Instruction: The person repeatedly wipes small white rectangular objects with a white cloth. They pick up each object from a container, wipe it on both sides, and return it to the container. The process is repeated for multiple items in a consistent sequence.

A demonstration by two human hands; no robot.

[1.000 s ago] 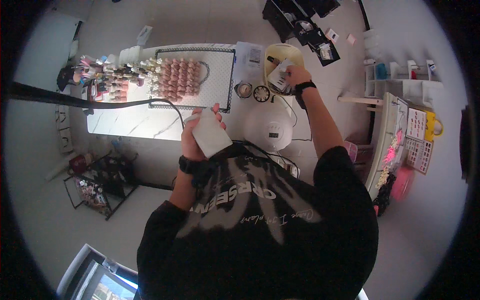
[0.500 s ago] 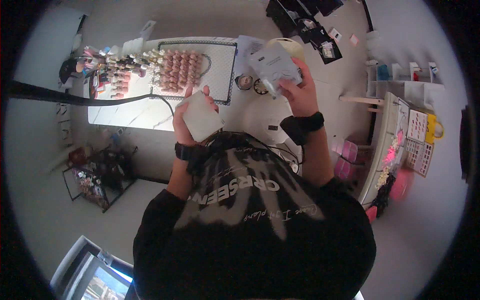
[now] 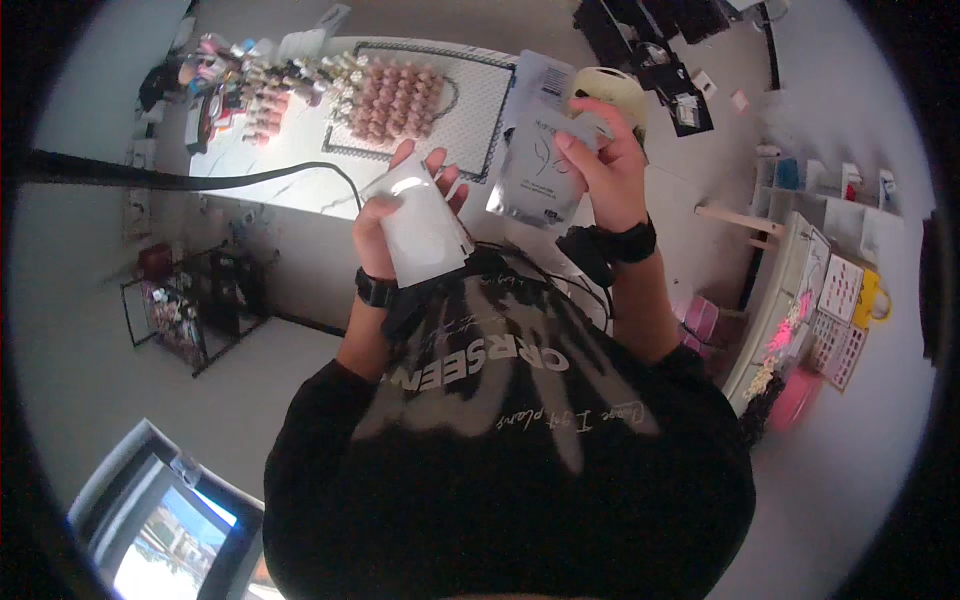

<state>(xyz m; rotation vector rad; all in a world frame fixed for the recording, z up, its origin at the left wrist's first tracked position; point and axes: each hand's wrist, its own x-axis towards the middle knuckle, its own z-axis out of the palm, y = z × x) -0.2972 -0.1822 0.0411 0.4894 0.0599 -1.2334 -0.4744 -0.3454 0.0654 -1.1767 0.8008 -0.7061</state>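
My left hand (image 3: pixel 374 238) is closed round a glossy white flat packet (image 3: pixel 424 232), thumb on its face and fingers behind its far edge. It looks like more than one layer, but I cannot tell how many. A silver foil sachet (image 3: pixel 532 172) with dark print hangs tilted from my right hand (image 3: pixel 617 170), whose thumb and fingers pinch its right side. The two hands are apart, both held above the near edge of the white marble-patterned table (image 3: pixel 295 190).
On the table stand rows of pinkish-brown nail colour samples (image 3: pixel 398 100) on a dotted mat (image 3: pixel 478 110), with several polish bottles (image 3: pixel 265 115) to the left. A black cable (image 3: pixel 250 180) crosses from the left. To the right is a shelf counter (image 3: pixel 770 300); a black wire rack (image 3: pixel 190 310) stands lower left.
The silver sachet has turned so its broad printed face shows, lower and nearer my body. The white packet has shifted slightly right and tilted. The whole view has swung a little.
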